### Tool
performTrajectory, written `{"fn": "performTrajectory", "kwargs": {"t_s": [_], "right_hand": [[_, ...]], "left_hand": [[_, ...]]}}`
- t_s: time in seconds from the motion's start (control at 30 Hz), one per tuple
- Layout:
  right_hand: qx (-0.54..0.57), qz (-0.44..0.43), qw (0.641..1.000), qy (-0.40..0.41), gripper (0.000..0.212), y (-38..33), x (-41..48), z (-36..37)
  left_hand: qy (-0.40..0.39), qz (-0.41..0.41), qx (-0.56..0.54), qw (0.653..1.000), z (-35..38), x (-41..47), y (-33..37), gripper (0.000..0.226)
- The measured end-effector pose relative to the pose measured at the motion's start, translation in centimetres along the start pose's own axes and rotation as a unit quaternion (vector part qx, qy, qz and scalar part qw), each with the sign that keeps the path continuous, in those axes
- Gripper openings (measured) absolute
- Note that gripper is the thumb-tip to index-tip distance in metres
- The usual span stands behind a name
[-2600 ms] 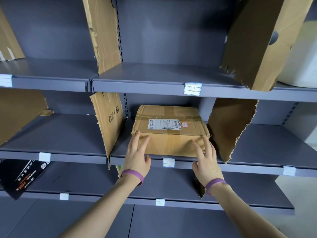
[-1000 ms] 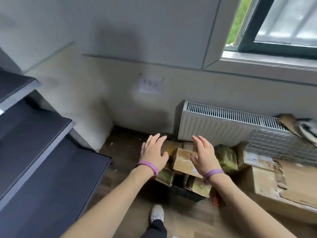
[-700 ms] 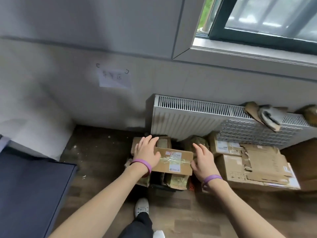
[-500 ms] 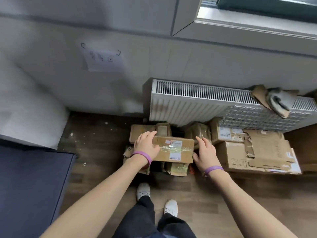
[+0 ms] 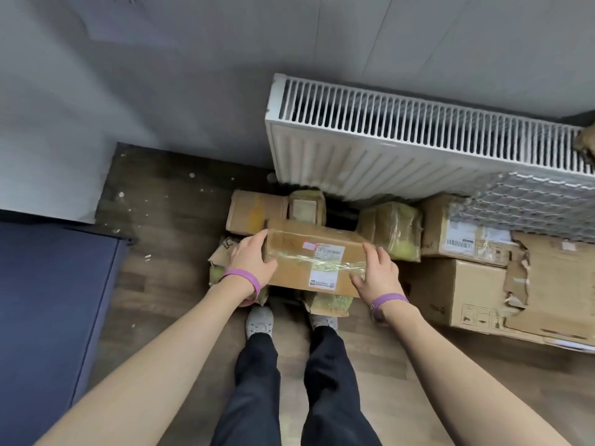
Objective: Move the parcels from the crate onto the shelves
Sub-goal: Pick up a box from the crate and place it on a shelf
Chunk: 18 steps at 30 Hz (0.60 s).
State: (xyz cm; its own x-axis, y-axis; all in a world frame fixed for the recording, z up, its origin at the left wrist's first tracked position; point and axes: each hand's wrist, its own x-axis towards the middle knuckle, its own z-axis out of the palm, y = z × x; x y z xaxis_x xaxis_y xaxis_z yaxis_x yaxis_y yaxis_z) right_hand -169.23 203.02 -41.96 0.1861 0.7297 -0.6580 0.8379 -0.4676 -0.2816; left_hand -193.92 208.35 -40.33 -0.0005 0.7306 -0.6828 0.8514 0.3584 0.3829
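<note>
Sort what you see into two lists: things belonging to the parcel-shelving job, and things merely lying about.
Job: labelled parcel, held at both ends; tape-wrapped parcel; brown parcel behind; dark blue shelf.
Lying about: radiator; wire mesh panel; torn carton.

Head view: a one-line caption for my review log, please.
Left hand and right hand grip a taped parcel's ends above a pile by the radiator.

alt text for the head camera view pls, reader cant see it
Looking down, a person's left hand and right hand grip the two ends of a taped cardboard parcel with a shipping label, over a pile of smaller parcels on a wooden floor. A white radiator stands behind the pile, and larger cardboard boxes lie to the right.
</note>
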Motion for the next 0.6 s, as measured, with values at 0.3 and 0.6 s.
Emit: {"fn": "performTrajectory", "kwargs": {"t_s": [0.3,0.6], "right_hand": [[0.033,0.089,0.989,-0.112,0.089,7.2,8.4,5.7],[0.182,0.014,0.975,-0.129,0.113,8.9,9.0,8.0]], "left_hand": [[-0.012,-0.129,-0.086,0.988,10.5,6.8,-0.9,0.096],[0.054,-0.137,-0.113,0.983,12.1,8.6,-1.2,0.106]]}}
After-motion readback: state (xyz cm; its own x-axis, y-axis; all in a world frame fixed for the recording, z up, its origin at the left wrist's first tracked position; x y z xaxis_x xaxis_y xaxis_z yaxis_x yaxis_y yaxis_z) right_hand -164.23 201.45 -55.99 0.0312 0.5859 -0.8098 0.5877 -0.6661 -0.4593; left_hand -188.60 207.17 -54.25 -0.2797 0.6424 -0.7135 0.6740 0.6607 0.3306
